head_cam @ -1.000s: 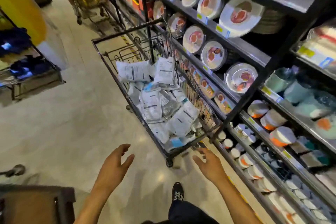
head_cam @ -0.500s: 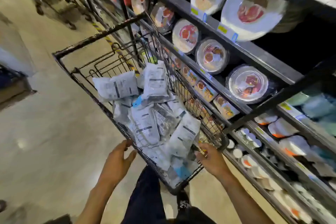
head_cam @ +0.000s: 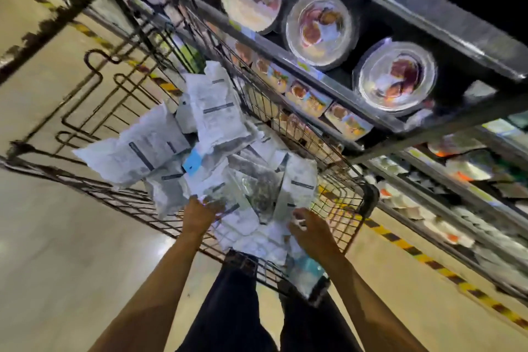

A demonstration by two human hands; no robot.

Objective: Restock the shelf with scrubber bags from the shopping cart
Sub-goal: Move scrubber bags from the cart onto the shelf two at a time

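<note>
A black wire shopping cart (head_cam: 369, 194) stands right in front of me, heaped with several white and clear scrubber bags (head_cam: 217, 111). Both of my hands are down inside its near end. My left hand (head_cam: 200, 216) rests with its fingertips on a clear bag in the pile. My right hand (head_cam: 313, 230) touches the edge of a white bag near the cart's right corner. The frame is blurred, so whether either hand has closed on a bag is unclear.
To the right runs a dark shelf unit (head_cam: 445, 37) holding wrapped plates (head_cam: 397, 77) and, lower down, bowls (head_cam: 465, 171). Yellow-black tape (head_cam: 423, 258) lines the floor along the shelf. Pale floor lies to the left of the cart.
I have stepped up to the cart. Both hands moved from its near rim into the basket and onto the bags, and the view has tilted and closed in.
</note>
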